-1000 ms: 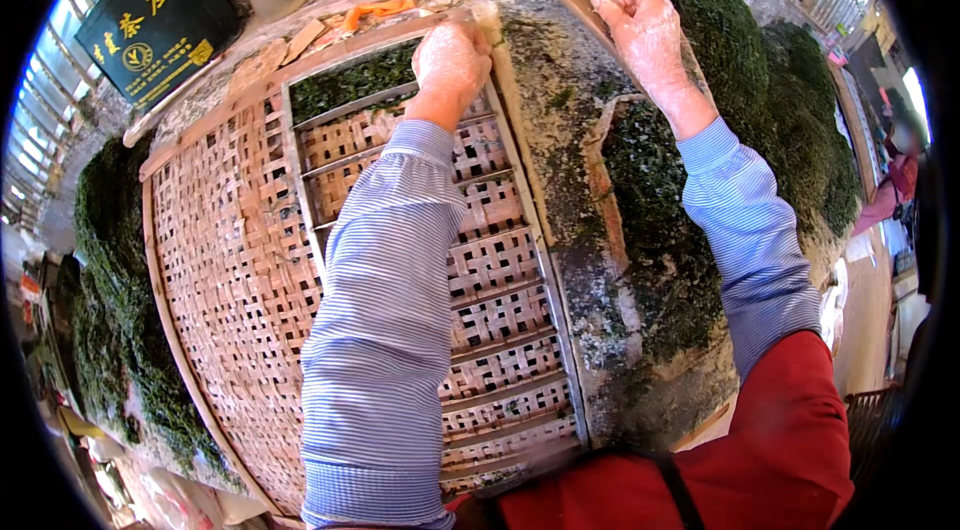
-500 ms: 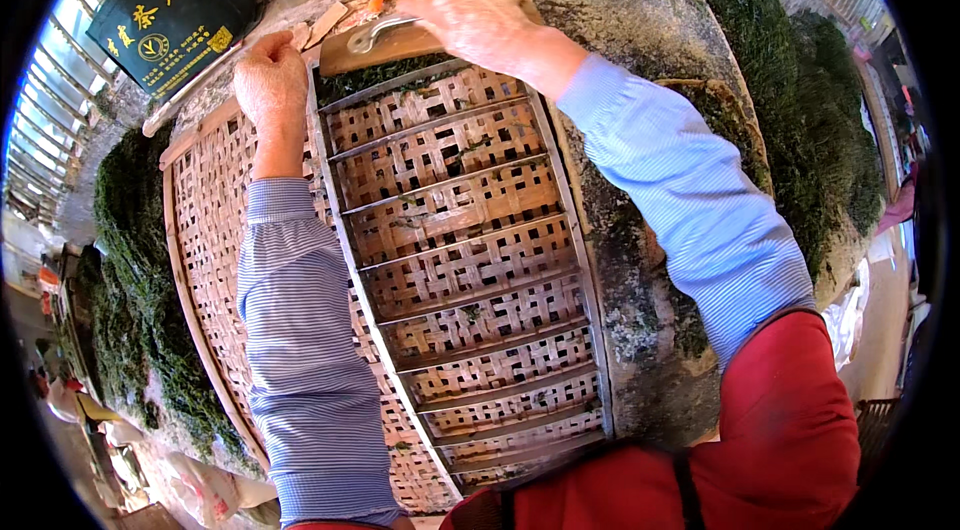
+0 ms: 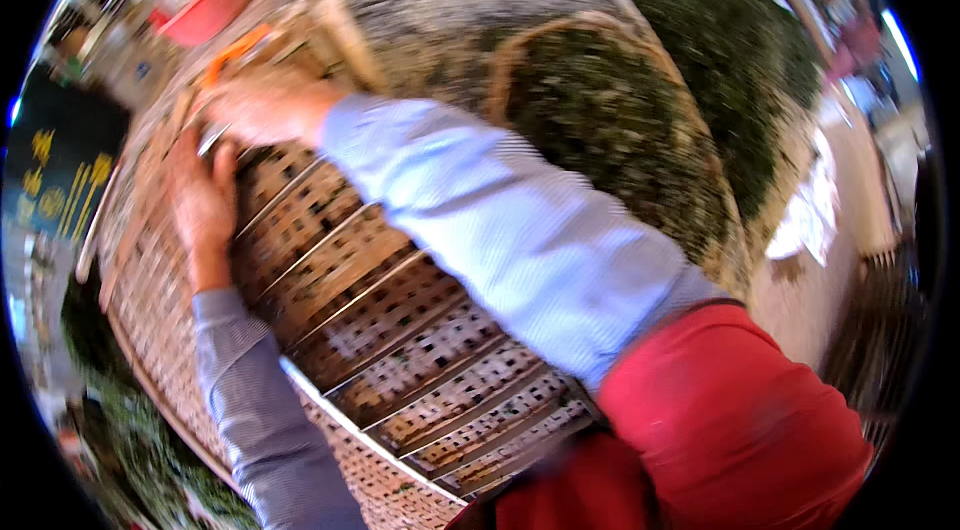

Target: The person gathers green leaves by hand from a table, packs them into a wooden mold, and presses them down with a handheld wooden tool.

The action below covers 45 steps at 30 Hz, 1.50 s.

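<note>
Cannot tell whether pinching or merely covering with right hand (image 3: 257, 108), too blurred; holding thumb apart from fingers with left hand (image 3: 200, 210), closed on what, cannot tell. Note big heap of green leaves (image 3: 725, 50) off right, well apart from both hands. Below, see woven mat (image 3: 150, 315) lying beneath slatted frame (image 3: 347, 416). Half a second ago, had right hand at middle of far end; now brought across to far left corner, just beside left hand. Judge effort as gathered at that corner, leaving nearer slats untouched. Between hands, spot shiny metal piece (image 3: 211, 140), probably a handle
</note>
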### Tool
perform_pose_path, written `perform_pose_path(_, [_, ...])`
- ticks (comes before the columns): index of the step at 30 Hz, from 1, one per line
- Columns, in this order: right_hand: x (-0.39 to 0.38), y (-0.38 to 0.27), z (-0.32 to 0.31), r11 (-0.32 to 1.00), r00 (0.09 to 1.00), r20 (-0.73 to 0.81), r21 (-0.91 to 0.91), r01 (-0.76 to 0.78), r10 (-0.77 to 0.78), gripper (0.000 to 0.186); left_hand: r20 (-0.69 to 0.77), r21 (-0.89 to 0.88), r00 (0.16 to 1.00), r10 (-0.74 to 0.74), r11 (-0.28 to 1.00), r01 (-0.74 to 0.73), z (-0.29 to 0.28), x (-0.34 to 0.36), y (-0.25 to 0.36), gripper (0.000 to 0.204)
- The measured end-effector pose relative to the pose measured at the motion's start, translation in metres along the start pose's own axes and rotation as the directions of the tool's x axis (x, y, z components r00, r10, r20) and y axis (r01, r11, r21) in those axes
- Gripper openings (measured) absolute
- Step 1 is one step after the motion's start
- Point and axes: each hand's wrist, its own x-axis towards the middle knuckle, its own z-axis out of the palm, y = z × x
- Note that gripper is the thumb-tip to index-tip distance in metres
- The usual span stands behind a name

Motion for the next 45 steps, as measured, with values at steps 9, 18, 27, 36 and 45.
perform_pose_path(9, [-0.066, -0.038, -0.082, 0.986, 0.996, -0.067, -0.153, -0.062, 0.052, 0.036, 0.084, 0.022, 0.996, 0.036, 0.999, -0.038, 0.009, 0.01, 0.005, 0.062])
perform_pose_path(18, [-0.422, 0.007, -0.357, 0.183, 0.326, -0.479, -0.32, -0.929, 0.815, 0.063, -0.054, 0.295, 0.96, -0.274, 0.914, 0.278, 0.033, 0.008, -0.028, 0.073])
perform_pose_path(27, [-0.546, 0.062, -0.346, 0.332, 0.382, -0.06, -0.385, -0.861, 0.922, 0.021, 0.081, 0.124, 0.994, 0.077, 0.989, -0.086, -0.02, -0.036, 0.219, 0.044])
perform_pose_path(36, [-0.526, 0.064, -0.467, 0.36, 0.517, 0.059, 0.651, -0.669, 0.854, 0.017, 0.181, -0.696, 0.946, 0.269, 0.714, -0.07, -0.066, 0.004, 0.46, 0.033])
perform_pose_path(45, [-0.453, 0.035, -0.564, 0.531, 0.742, -0.133, 0.781, -0.33, 0.657, 0.012, 0.419, -0.755, 0.791, 0.446, -0.313, 0.576, -0.094, 0.052, 0.692, 0.083])
